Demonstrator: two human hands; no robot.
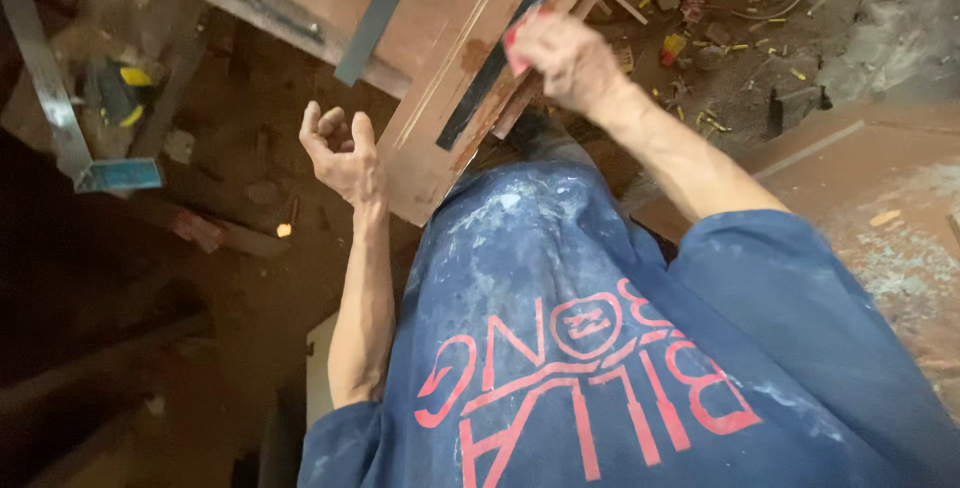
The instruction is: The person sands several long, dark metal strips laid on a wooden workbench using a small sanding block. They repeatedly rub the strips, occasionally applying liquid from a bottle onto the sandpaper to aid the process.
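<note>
Under right hand [570, 56]: red sanding block [520, 33] gripped on wooden board [440, 138], rusty patches left; left hand [343, 153] curled, empty.

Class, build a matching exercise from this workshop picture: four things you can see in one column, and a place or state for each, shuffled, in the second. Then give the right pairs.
Things
1. left hand
2. right hand
3. wooden panel
4. metal square

Places or states
A. far left, on the floor side
B. gripping a small red piece at the panel's edge
C. empty, fingers curled, beside the panel
D. reddish-brown, with a long dark slot, leaning toward the person

Pairs: 1-C, 2-B, 3-D, 4-A
</note>
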